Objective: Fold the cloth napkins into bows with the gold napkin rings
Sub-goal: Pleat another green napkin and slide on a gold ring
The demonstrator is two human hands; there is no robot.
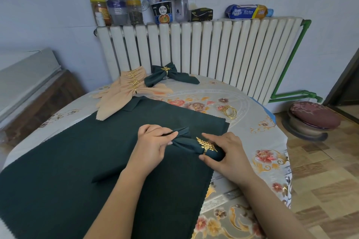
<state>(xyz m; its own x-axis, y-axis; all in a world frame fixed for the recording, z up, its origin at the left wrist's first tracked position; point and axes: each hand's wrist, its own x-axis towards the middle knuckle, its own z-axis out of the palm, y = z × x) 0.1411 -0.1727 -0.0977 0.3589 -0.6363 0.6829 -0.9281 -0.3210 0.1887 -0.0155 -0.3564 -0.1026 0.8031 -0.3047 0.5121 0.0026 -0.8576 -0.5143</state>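
Surroundings: flat green napkins (77,161) under your work; radiator (204,54) behind.
Finished bows: one green (171,76), several peach (128,87).
Spare rings (229,111): two.
Your left hand (153,145): pinches folded napkin (184,141).
Your right hand (227,153): grips ringed (206,144) end.

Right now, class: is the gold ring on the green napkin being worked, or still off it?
On: the gold ring encircles the gathered green napkin.
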